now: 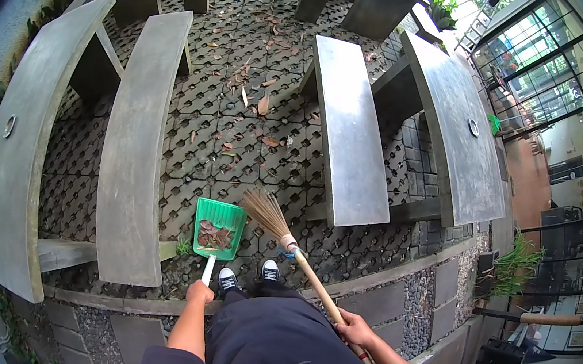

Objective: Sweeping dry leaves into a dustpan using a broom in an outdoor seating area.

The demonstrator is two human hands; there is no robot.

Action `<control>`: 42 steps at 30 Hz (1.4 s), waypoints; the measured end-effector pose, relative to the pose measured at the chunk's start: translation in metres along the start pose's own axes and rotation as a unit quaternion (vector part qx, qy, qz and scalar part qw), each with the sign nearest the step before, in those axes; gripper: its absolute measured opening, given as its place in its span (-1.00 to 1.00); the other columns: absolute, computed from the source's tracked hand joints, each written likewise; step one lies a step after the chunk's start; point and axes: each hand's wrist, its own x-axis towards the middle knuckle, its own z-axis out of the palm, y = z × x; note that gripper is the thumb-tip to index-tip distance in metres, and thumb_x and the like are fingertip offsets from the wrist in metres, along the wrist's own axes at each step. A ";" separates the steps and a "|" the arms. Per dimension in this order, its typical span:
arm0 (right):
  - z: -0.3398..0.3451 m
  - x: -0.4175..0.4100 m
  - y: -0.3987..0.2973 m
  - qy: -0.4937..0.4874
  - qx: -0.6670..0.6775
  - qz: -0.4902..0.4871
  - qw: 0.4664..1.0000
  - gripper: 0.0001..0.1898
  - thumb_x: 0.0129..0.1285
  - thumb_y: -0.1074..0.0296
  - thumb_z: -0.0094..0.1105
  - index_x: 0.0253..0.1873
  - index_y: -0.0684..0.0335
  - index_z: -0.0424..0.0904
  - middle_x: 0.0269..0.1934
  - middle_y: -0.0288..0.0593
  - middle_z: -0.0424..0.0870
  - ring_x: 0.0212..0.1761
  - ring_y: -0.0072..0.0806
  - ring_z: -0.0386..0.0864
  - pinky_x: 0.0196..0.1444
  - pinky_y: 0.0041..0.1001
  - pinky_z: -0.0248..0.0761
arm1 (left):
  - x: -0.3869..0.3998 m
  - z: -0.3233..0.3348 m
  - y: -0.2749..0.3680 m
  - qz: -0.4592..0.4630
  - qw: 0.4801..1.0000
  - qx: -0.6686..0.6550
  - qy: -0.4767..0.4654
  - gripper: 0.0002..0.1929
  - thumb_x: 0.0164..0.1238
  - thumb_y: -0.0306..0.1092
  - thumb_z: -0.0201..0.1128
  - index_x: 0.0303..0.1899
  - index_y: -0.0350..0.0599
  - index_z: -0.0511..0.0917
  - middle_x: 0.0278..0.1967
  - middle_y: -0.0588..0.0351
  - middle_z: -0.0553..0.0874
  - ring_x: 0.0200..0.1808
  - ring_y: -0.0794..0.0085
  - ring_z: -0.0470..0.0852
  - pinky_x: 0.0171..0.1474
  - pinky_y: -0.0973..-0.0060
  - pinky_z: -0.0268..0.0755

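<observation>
My left hand is closed around the white handle of a green plastic dustpan, which holds a heap of brown dry leaves. My right hand grips the wooden handle of a stick broom. The broom's bristles point away from me, just right of the dustpan's far corner. Beyond both tools, dry leaves lie scattered over the perforated paving. My sneakers show just below the dustpan.
On the left stand a grey bench and a table with a ring-shaped object. Another bench and table stand on the right. More benches are farther off. A paved border runs near my feet, with a grassy plant at right.
</observation>
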 end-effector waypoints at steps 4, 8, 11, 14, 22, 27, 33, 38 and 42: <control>0.009 0.010 -0.006 0.061 0.025 -0.028 0.997 -0.43 0.26 0.49 0.09 0.38 0.12 0.22 -0.51 -0.35 0.47 -0.65 -0.66 0.39 -0.64 -0.59 0.33 | -0.001 0.011 -0.024 0.025 0.999 0.003 0.037 -0.58 0.01 -0.41 0.23 0.01 -0.15 0.51 -0.01 -0.13 0.62 0.06 0.09 0.59 0.08 0.28 0.48; 0.011 0.040 -0.020 0.076 0.107 -0.055 0.990 -0.44 0.26 0.52 0.06 0.37 0.13 0.22 -0.49 -0.33 0.48 -0.67 -0.65 0.41 -0.67 -0.58 0.35 | -0.003 0.014 -0.038 0.037 0.998 -0.013 0.052 -0.62 0.07 -0.40 0.17 0.01 -0.11 0.51 -0.01 -0.13 0.62 0.07 0.04 0.56 0.12 0.23 0.43; 0.010 0.062 -0.033 0.084 0.206 -0.074 0.972 -0.56 0.30 0.47 0.02 0.28 0.18 0.31 -0.41 -0.27 0.49 -0.70 -0.60 0.41 -0.69 -0.57 0.35 | -0.009 0.008 -0.037 0.058 0.996 -0.010 0.066 -0.64 0.09 -0.40 0.15 -0.01 -0.09 0.52 -0.03 -0.13 0.63 0.06 0.03 0.57 0.10 0.21 0.44; 0.002 0.097 -0.022 0.130 0.122 0.017 0.984 -0.83 0.35 0.33 0.00 -0.04 0.25 0.42 -0.51 -0.27 0.43 -0.75 -0.57 0.36 -0.74 -0.52 0.32 | -0.019 0.001 -0.026 0.084 0.992 -0.039 0.084 -0.64 0.11 -0.37 0.16 0.01 -0.04 0.51 -0.05 -0.12 0.64 0.03 0.02 0.58 0.07 0.19 0.44; 0.032 0.170 -0.038 0.128 0.219 0.046 0.966 -0.77 0.31 0.23 0.13 -0.33 0.24 0.37 -0.60 -0.31 0.40 -0.73 -0.55 0.37 -0.74 -0.49 0.30 | -0.015 0.010 -0.025 0.066 0.993 -0.055 0.079 -0.54 0.10 -0.35 0.22 0.11 -0.06 0.46 -0.05 -0.15 0.64 0.02 0.01 0.58 0.08 0.20 0.45; 0.031 0.229 -0.050 0.148 0.333 0.033 0.931 -0.79 0.35 0.18 0.00 -0.22 0.22 0.44 -0.47 -0.29 0.42 -0.60 -0.55 0.39 -0.64 -0.50 0.36 | -0.025 0.010 -0.021 0.040 0.995 -0.066 0.068 -0.50 0.10 -0.34 0.26 0.15 -0.06 0.43 -0.06 -0.17 0.64 0.01 -0.01 0.59 0.07 0.18 0.45; 0.017 0.314 -0.048 0.205 0.294 -0.013 0.933 -0.49 0.42 0.30 -0.20 0.42 -0.03 -0.02 -0.47 -0.23 0.43 -0.71 -0.49 0.36 -0.71 -0.44 0.36 | -0.025 0.025 -0.035 0.083 0.994 -0.052 0.051 -0.48 0.13 -0.38 0.22 0.18 -0.13 0.36 -0.12 -0.20 0.63 -0.05 -0.04 0.60 0.03 0.14 0.45; 0.034 0.255 -0.010 0.170 0.315 -0.031 0.933 -0.56 0.44 0.19 -0.15 0.35 0.14 0.29 -0.28 -0.32 0.56 -0.35 -0.62 0.49 -0.32 -0.59 0.41 | -0.033 0.040 -0.052 0.045 0.998 -0.027 0.043 -0.38 0.16 -0.35 0.21 0.30 -0.14 0.24 -0.06 -0.22 0.55 -0.01 -0.04 0.56 0.05 0.17 0.43; 0.051 0.206 0.009 0.237 0.280 -0.066 0.928 -0.47 0.39 0.37 -0.27 0.46 0.07 0.07 -0.10 -0.29 0.55 -0.32 -0.59 0.49 -0.26 -0.55 0.45 | -0.034 0.048 -0.066 0.046 0.998 -0.027 0.037 -0.36 0.18 -0.35 0.20 0.32 -0.19 0.20 -0.01 -0.23 0.51 0.01 -0.04 0.54 0.08 0.20 0.41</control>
